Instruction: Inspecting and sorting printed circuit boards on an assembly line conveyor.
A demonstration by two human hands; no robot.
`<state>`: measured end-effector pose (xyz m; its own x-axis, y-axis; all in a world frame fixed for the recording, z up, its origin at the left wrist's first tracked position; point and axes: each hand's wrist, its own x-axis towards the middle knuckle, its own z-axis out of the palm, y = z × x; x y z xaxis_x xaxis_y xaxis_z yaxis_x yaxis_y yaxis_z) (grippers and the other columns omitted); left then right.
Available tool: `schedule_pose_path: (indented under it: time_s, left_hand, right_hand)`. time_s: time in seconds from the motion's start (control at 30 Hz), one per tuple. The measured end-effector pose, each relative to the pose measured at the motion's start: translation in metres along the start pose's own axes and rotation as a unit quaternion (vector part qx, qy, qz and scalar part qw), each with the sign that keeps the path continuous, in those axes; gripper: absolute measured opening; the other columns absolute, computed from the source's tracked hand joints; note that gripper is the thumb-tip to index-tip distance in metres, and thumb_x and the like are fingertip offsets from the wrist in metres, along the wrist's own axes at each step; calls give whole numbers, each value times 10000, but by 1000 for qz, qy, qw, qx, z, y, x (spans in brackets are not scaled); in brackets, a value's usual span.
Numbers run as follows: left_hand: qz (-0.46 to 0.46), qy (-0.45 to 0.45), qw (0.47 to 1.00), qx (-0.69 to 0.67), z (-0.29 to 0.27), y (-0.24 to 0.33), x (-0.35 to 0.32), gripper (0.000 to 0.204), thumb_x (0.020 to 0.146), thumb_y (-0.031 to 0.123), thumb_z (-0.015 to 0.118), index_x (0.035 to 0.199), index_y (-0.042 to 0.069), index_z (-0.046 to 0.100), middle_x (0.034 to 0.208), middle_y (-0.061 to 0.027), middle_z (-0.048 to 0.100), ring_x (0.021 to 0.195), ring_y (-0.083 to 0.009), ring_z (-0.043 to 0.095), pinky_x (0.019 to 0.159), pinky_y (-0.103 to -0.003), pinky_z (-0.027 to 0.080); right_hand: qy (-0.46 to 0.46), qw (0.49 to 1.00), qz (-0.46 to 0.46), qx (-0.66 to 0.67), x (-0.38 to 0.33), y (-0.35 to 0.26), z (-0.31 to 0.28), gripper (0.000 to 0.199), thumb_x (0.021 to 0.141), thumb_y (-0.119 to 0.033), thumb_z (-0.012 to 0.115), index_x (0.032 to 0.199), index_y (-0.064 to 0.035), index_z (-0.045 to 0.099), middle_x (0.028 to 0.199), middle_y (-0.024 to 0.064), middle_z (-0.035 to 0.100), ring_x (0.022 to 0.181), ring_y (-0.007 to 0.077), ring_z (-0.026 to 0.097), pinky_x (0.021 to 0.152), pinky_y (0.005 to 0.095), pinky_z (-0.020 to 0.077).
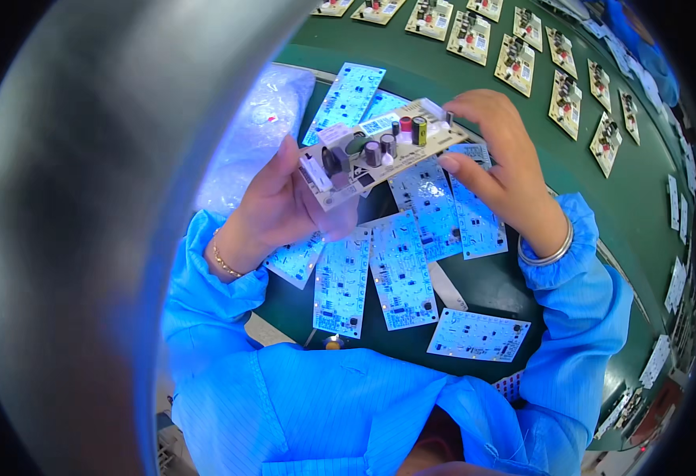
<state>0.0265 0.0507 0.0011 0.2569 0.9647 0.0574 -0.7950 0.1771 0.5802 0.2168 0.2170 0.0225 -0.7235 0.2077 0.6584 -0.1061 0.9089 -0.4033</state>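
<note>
The circuit board (386,159) in your hands is long and cream-coloured, with its parts facing up: a white connector (316,173) on the left end, one red cylinder (406,124), one yellow-and-black cylinder (419,131), several dark ones and one white label (379,124). Below it, on the green table (506,293), I count at least eight pale boards (399,270), some partly covered; farther away, about twelve boards in rows (468,37); at the left, one plastic bag (264,119). The board is lifted, spanning between your hands: your left hand (272,202) grasps its left end, your right hand (502,151) curves around its right end, but whether that thumb presses, I cannot tell
</note>
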Motion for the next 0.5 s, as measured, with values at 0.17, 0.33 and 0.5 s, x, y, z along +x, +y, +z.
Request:
schedule_pose_path:
  time_s: [0.17,0.33,0.5]
  left_hand:
    - [-6,51,995,-90,7,1,2,646,829,554,291,1196,31,383,922,-166,563,647,-247,538,548,-361,405]
    - [-28,89,995,-42,15,3,-6,815,732,701,269,1069,-11,478,691,-154,538,577,-242,498,553,-350,389]
    - [-65,142,976,149,-15,7,-15,775,748,683,255,1127,21,391,709,-149,525,554,-244,487,470,-383,388]
  right_hand:
    - [0,993,81,80,0,-5,0,498,671,-186,663,1087,-11,452,1050,149,483,990,302,456,855,354,364]
    - [-99,960,56,257,2,-20,-6,516,753,-241,598,1172,-10,407,1201,155,406,1127,279,388,926,354,312]
    - [-43,976,24,211,-10,-18,-8,439,740,-255,624,1066,7,489,1043,157,505,976,297,477,833,357,385]
